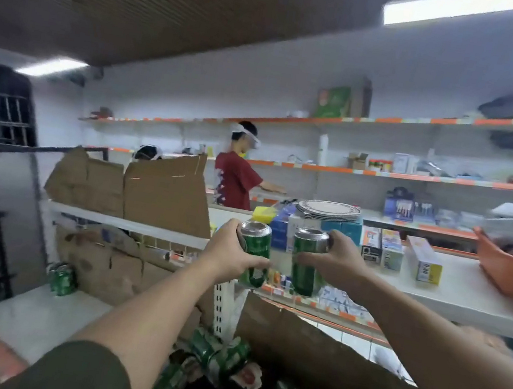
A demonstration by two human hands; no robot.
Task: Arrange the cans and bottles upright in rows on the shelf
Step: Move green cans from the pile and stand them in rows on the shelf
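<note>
Cans point(222, 362) mostly lie heaped at bottom centre, few on the lower-left shelf point(27, 319); left hand point(232, 254) and right hand point(339, 258) fingers each clasp one.

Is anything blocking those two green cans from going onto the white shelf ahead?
Partly. Right behind the left can and right can, blue boxes and a stack of plates fill the shelf, and cardboard crowds its left end. Further right looks bare.

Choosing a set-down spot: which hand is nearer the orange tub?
Right. The right hand, holding a can, is left of the tub; the left hand is farther left.
</note>
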